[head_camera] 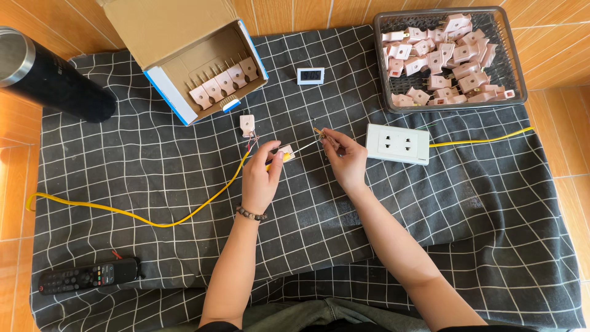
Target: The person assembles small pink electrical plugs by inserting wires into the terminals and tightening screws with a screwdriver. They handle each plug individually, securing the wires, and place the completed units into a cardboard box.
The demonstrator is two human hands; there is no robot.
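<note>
My left hand [261, 178] pinches a small pink plastic plug half [284, 154] at its far fingertips, where the yellow cable [153, 221] that runs in from my left ends. My right hand [344, 158] sits just beside it to the right, fingers closed on a thin yellow-handled tool [319, 133] whose long axis slants up and leftward, its tip hanging above the plug half. The 2 hands are near but apart. Just beyond the left hand lies a second pink plug piece [247, 124] with loose red wires. Farther right rests a white 2-outlet socket plate [397, 144], closest to my right hand.
</note>
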